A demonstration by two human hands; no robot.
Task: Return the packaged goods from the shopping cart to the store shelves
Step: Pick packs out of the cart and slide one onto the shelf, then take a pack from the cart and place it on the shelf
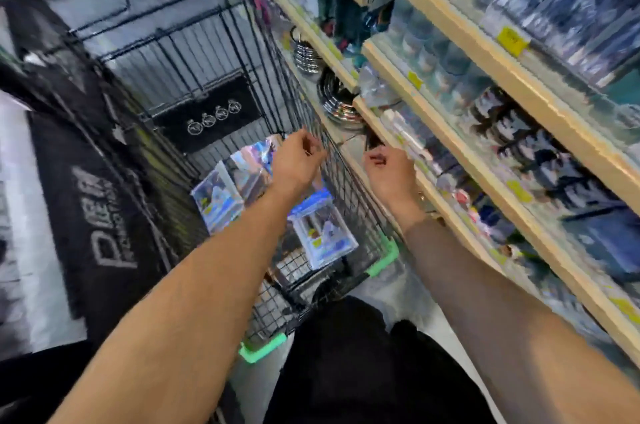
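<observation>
i am standing at the near end of the shopping cart [221,84], my dark trousers [346,364] filling the bottom of the view, and both my bare forearms are reaching forward over it. the cart's near corners are carrying green bumpers [263,349]. inside the cart, on its wire floor toward the right wall, the packaged goods [322,236] are lying: one clear packet with a blue top near the right wall, and two more shiny packets [235,188] just beyond it, closer to the middle, leaning on each other. my left hand [298,160] is hovering above those farther packets, near the top of the cart's right wall; its fingers [311,143] are loosely curled and i am not seeing anything in them. my right hand [389,174] is hanging outside the cart, between its right wall and the front edge of the store shelves [460,32], its fingers [375,158] curled in; the motion blur is keeping me from telling whether anything small is pinched there. the wooden shelves are running along my right, carrying blurred rows of boxed goods and yellow price tags [510,40]. farther along, shiny metal rings [306,58] are sitting on the lower shelf edge. a black floor mat [207,115] is lying on the floor past the cart.
</observation>
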